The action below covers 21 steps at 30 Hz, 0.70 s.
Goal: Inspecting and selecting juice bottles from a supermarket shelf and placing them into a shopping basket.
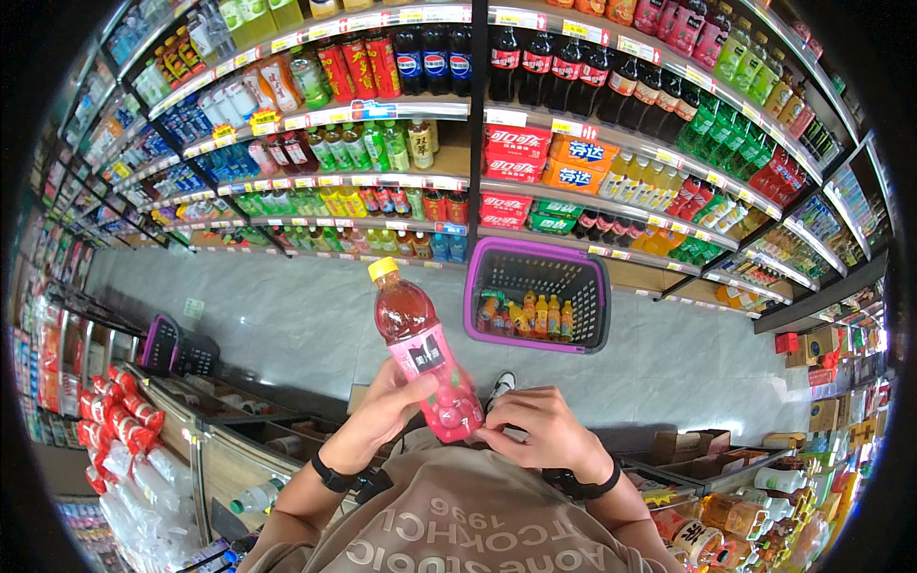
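Observation:
My left hand (392, 401) grips a plastic juice bottle (408, 315) around its lower half. The bottle tilts away from me, with a yellow cap, red-pink juice and a pink label bearing writing. Close by its base is my right hand (541, 430), fingers curled. Whether those fingertips press on the bottle is hard to tell. On the floor ahead stands a grey shopping basket with a purple rim (469, 294). Inside it are several orange drink bottles (542, 317) and what look like cans beside them.
Ahead run tall drink shelves (401, 111) stocked with bottles, cans and wrapped packs. Another purple-rimmed basket (161, 344) is at the left. Display bins (236, 401), red packages (118, 412) and large bottles (731, 516) flank me. Cardboard boxes (677, 445) sit at the right.

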Tool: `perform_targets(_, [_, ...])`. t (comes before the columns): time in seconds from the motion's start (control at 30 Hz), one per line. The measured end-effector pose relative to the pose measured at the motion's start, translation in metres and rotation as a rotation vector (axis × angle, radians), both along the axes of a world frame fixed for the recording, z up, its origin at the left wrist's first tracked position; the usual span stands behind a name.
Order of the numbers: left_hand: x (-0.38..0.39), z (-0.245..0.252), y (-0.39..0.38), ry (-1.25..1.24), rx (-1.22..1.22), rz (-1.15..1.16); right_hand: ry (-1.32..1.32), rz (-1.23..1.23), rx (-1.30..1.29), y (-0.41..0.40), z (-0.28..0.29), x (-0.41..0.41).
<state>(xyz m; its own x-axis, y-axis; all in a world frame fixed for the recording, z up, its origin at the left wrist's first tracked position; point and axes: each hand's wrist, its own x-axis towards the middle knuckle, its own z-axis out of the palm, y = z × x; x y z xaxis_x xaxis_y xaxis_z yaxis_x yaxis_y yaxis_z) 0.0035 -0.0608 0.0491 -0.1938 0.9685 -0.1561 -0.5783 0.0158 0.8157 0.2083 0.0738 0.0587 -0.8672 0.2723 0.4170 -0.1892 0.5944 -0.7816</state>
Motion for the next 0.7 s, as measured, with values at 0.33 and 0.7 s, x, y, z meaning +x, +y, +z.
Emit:
perform_targets(0.33, [0.002, 0.002, -0.001, 0.028, 0.001, -0.006, -0.005, 0.004, -0.088, 0.001, -0.001, 0.002])
perform_targets(0.7, [0.005, -0.005, -0.002, 0.018, -0.047, 0.011, -0.032, 0.031, 0.020, 0.010, 0.005, 0.004])
